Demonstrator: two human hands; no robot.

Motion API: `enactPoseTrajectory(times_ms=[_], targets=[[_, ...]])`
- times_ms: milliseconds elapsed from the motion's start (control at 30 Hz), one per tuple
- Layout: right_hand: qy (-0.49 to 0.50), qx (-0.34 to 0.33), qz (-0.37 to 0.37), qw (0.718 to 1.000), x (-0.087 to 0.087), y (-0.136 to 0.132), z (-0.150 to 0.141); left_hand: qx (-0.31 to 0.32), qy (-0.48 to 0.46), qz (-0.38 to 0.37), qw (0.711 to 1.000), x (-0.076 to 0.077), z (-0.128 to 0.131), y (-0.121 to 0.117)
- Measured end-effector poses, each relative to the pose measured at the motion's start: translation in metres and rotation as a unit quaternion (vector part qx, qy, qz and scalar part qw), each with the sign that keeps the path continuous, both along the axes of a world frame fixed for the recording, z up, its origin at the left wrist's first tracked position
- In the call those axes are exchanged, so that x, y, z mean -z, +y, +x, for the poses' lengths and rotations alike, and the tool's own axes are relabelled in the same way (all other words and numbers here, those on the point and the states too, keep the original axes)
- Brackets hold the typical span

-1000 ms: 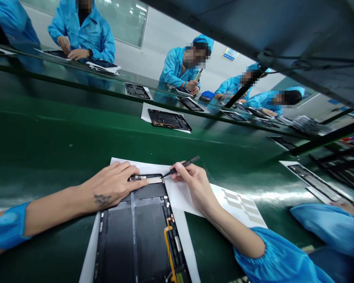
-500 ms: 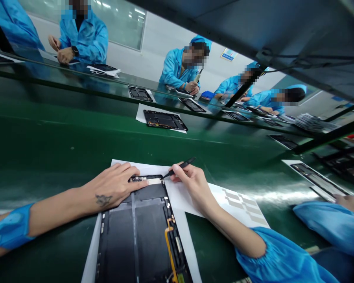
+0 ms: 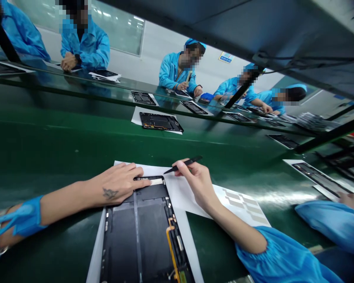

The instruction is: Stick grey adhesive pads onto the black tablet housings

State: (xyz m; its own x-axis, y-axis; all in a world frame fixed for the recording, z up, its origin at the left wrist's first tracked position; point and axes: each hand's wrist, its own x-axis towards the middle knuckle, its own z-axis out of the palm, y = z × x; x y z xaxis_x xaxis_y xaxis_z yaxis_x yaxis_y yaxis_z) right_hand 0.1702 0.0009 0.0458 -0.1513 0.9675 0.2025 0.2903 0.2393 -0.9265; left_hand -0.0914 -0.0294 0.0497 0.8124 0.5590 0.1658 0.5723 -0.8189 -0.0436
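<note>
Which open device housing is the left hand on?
The nearest housing, bottom centre, with the left hand over its top-left corner; the others lie farther off.

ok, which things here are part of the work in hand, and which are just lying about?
In hand:
- open black housing, left hand on it
- white strip at its fingers
- pointed black tool in right hand
- paper under housing

Lying about:
- farther open housing
- grey-patched sheet, role unclear
</note>
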Motion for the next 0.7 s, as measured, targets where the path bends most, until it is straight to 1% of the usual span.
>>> enactPoseTrajectory(times_ms=[67, 133, 200, 267, 333, 400, 467, 500, 533, 567, 633, 700], targets=[[-0.015, -0.019, 0.055, 0.998, -0.010, 0.002, -0.003, 0.009, 0.042, -0.007, 0.999, -0.007, 0.006, 0.005], [-0.050, -0.067, 0.127, 0.988, -0.021, 0.004, -0.009, 0.015, 0.077, 0.001, 0.997, -0.012, 0.013, 0.010], [-0.092, -0.121, 0.192, 0.970, -0.031, 0.007, -0.017, 0.018, 0.094, 0.023, 0.995, -0.012, 0.020, 0.014], [-0.142, -0.173, 0.226, 0.948, -0.037, 0.012, -0.024, 0.021, 0.095, 0.046, 0.994, -0.010, 0.023, 0.016], [-0.205, -0.233, 0.244, 0.919, -0.039, 0.018, -0.030, 0.027, 0.089, 0.058, 0.994, -0.005, 0.021, 0.015], [-0.275, -0.300, 0.257, 0.876, -0.037, 0.025, -0.032, 0.039, 0.070, 0.057, 0.995, 0.000, 0.014, 0.011], [-0.335, -0.350, 0.258, 0.835, -0.036, 0.031, -0.031, 0.049, 0.023, 0.046, 0.997, 0.006, 0.003, 0.006], [-0.352, -0.363, 0.253, 0.825, -0.035, 0.033, -0.029, 0.053, -0.009, 0.040, 0.998, 0.009, -0.002, 0.003], [-0.355, -0.366, 0.244, 0.825, -0.036, 0.035, -0.028, 0.054, -0.044, 0.036, 0.997, 0.012, -0.007, 0.001], [-0.346, -0.361, 0.235, 0.834, -0.036, 0.036, -0.025, 0.054, -0.076, 0.033, 0.995, 0.014, -0.011, -0.001], [-0.301, -0.333, 0.209, 0.869, -0.038, 0.035, -0.020, 0.053, -0.116, 0.029, 0.991, 0.018, -0.015, -0.004], [-0.255, -0.297, 0.176, 0.903, -0.038, 0.031, -0.015, 0.053, -0.125, 0.021, 0.990, 0.019, -0.014, -0.004]])
